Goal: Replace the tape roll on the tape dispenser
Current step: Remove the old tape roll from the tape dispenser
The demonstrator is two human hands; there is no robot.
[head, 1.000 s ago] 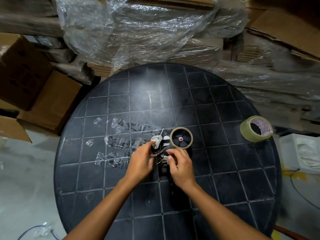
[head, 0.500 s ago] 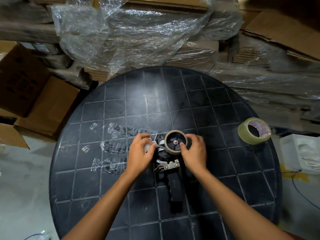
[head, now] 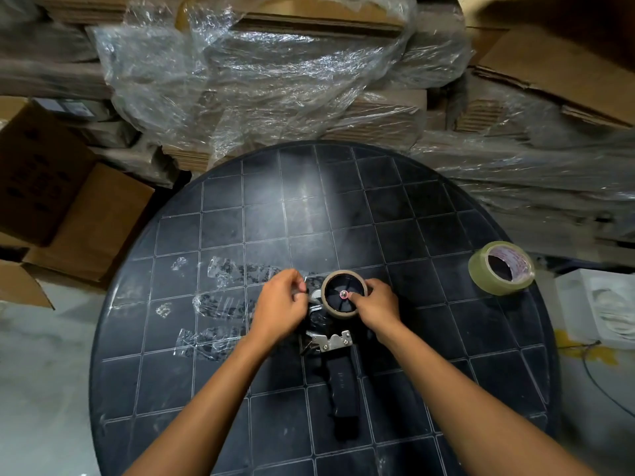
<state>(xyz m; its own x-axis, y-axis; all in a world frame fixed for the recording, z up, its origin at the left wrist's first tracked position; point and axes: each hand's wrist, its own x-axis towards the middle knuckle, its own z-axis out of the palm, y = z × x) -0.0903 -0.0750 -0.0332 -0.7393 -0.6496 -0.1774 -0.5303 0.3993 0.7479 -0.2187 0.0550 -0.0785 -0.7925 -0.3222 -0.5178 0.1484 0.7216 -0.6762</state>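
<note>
A black tape dispenser (head: 340, 376) lies flat in the middle of the round table, handle toward me, metal cutter plate (head: 331, 340) across its neck. An almost empty cardboard core (head: 328, 305) sits on its black wheel. My right hand (head: 378, 304) grips the core's right side, thumb on the wheel near the red hub. My left hand (head: 280, 304) pinches a thin end of clear tape by the dispenser's front roller, left of the core. A full roll of clear tape (head: 500, 267) with a red-printed core stands near the table's right edge.
The black grid-patterned table (head: 275, 214) has strips of used clear tape (head: 220, 304) stuck left of the dispenser. Stacks of flat cardboard under plastic wrap (head: 257, 73) crowd the far edge. Open cardboard boxes (head: 68, 214) stand at left, a white foam block (head: 601, 304) at right.
My right hand moved from the cutter plate up to the core's right side and settled on it. My left hand shifted up to the roller and pinched the tape end.
</note>
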